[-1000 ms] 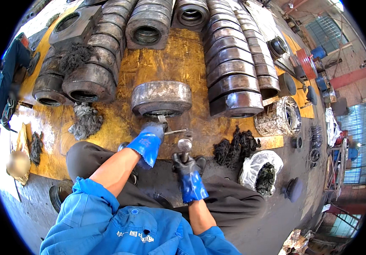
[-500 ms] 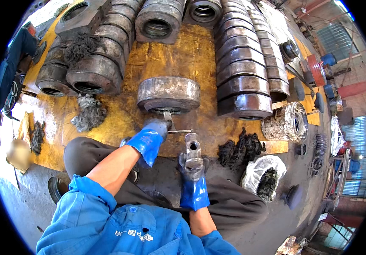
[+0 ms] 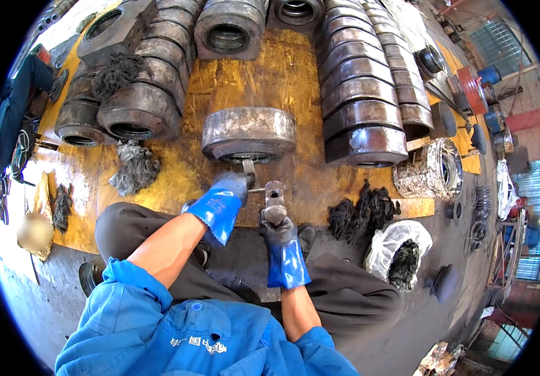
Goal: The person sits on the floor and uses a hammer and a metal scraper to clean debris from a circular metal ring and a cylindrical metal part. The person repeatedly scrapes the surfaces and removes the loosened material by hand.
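Your left grip (image 3: 232, 187) holds the tool (image 3: 249, 166) beside the ring (image 3: 249, 128), your right grip (image 3: 277, 232) apparently a hammer (image 3: 275, 205), so a mis-aimed blow could strike the left grip.

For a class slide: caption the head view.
Left hand holds flat tool at metal ring; right hand grips hammer.

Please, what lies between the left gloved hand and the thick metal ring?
In the head view, a flat metal strip lies between the left hand and the thick metal ring.
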`<state>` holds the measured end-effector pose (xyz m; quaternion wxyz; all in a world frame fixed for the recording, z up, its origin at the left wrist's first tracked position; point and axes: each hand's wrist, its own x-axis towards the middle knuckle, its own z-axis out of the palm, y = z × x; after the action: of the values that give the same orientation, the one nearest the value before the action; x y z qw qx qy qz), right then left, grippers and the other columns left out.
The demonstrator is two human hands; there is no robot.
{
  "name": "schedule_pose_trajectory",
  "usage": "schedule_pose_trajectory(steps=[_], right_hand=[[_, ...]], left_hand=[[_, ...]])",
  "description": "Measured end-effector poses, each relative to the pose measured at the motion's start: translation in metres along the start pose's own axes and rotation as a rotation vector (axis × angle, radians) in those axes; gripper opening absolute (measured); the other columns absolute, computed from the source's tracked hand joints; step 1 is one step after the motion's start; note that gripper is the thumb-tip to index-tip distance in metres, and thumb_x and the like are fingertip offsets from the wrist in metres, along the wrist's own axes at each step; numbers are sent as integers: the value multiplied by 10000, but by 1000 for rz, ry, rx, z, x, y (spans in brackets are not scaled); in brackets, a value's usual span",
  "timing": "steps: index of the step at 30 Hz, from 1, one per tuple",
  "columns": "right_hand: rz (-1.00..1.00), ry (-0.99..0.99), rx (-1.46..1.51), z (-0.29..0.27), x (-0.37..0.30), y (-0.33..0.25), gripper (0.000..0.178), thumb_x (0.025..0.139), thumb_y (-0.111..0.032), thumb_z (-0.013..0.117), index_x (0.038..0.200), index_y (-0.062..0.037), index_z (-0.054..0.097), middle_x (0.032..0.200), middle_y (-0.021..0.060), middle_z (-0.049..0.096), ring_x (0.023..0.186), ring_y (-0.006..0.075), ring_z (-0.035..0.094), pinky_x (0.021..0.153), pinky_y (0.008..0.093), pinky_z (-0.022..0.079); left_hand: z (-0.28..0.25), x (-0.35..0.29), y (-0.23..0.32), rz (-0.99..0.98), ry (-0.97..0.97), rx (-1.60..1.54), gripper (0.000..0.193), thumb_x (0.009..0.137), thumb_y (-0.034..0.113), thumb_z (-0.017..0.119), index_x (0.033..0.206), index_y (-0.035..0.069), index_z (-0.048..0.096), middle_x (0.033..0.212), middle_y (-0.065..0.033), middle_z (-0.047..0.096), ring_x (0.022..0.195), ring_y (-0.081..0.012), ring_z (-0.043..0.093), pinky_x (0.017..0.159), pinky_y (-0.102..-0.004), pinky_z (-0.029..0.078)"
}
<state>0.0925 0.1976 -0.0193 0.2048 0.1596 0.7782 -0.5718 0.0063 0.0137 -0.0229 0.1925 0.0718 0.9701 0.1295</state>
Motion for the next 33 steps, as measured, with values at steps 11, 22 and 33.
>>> schedule_pose_trajectory(steps=[11,22,33], right_hand=[[-129,122,-223,13,13,39,303,879,-338,710,879,-35,718,685,57,686,650,131,633,608,334,513],[-173,-45,674,-4,-23,20,126,888,-49,652,1008,-47,690,920,40,684,805,137,646,674,277,519],[-13,-221,840,-2,-21,25,234,918,-192,614,1079,-42,690,940,38,723,848,171,693,722,295,547]], left_hand=[[-17,8,-2,0,35,36,255,934,207,500,1127,169,663,1056,-130,718,988,-348,692,833,-494,538],[-15,-5,6,-13,-11,103,282,894,154,513,1129,169,668,1098,-120,716,1034,-320,681,848,-495,530],[-2,-3,2,1,-63,183,378,911,135,498,1255,234,620,1166,-115,689,1073,-321,660,863,-464,543]])
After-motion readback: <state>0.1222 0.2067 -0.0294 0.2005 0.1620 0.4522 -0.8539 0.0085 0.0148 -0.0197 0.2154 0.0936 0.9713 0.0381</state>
